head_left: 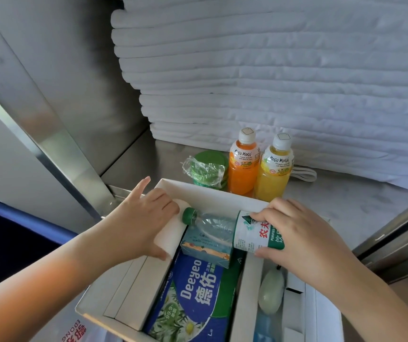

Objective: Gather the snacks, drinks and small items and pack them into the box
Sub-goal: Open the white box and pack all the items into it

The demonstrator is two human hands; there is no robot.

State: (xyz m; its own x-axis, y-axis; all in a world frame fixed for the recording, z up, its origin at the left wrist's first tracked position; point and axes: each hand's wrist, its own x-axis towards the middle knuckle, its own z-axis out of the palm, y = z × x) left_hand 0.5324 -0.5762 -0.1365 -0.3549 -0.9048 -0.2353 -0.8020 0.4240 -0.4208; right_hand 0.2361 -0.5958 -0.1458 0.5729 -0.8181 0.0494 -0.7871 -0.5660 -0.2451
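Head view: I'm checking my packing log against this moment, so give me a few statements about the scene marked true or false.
1. The right hand grips the water bottle by its labelled body. True.
2. The water bottle's cap is red. False: it is green.
3. The orange juice bottle and the yellow juice bottle lie inside the box. False: both stand upright behind it, outside.
4. The Deeyeo pack lies in the box. True.
5. The left hand holds a juice bottle. False: it grips the box's left wall.
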